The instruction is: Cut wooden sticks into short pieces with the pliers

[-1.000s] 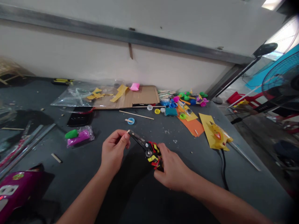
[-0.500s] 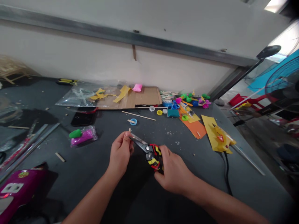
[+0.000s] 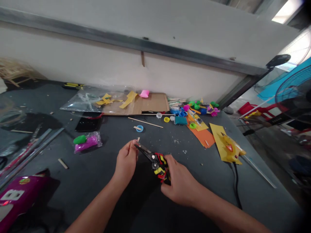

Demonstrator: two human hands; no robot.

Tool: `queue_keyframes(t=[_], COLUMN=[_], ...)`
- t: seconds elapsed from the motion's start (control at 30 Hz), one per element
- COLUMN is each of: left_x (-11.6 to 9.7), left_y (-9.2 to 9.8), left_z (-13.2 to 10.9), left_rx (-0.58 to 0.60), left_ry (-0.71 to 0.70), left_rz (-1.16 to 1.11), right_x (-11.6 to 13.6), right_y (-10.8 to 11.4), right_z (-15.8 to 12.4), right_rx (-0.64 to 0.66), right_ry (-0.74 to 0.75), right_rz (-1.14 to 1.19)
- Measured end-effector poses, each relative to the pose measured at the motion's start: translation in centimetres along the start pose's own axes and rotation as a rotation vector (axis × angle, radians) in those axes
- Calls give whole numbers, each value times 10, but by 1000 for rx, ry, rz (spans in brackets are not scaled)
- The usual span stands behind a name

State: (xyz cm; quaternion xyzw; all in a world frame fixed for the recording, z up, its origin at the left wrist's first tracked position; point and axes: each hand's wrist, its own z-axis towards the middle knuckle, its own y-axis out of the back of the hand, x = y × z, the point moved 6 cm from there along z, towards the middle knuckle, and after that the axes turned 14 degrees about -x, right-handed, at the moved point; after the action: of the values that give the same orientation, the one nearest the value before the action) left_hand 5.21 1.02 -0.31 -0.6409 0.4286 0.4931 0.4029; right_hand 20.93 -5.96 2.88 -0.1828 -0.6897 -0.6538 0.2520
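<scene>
My left hand (image 3: pixel 126 159) pinches a small wooden stick (image 3: pixel 138 139), whose short end pokes up past the fingertips. My right hand (image 3: pixel 181 181) is wrapped round the red, yellow and black handles of a pair of shears (image 3: pixel 154 161). The blades point up and left, and their tips meet the stick at my left fingertips. Just beyond lies a blue ring-shaped cap (image 3: pixel 139 128) with a short piece of wood on it. A long thin stick (image 3: pixel 145 122) rests behind that.
A magenta packet (image 3: pixel 88 143) with a green lump and a phone (image 3: pixel 87 123) lie left. Cardboard (image 3: pixel 153 103) is at the back. Orange paper (image 3: pixel 202 137) and a yellow glue gun (image 3: pixel 230 149) sit right; a purple device (image 3: pixel 24 197) is front left.
The shears' blades have come closer together at the stick, and the stick's end now leans right. The view has shifted slightly.
</scene>
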Motion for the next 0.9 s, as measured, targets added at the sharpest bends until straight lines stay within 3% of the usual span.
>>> queue_keyframes(t=[0.2, 0.37, 0.67, 0.9], left_x=[0, -4, 4, 0], left_y=[5, 5, 0, -8], left_z=[3, 2, 5, 4], left_rx=[-23, -30, -36, -7], left_ry=[-80, -140, -83, -96], left_rz=[77, 126, 60, 11], right_x=[2, 0, -1, -8], right_y=[-2, -4, -9, -15], right_z=[-3, -4, -1, 0], right_rx=[85, 71, 22, 9], right_ry=[-20, 7, 25, -13], right_rz=[39, -41, -167, -61])
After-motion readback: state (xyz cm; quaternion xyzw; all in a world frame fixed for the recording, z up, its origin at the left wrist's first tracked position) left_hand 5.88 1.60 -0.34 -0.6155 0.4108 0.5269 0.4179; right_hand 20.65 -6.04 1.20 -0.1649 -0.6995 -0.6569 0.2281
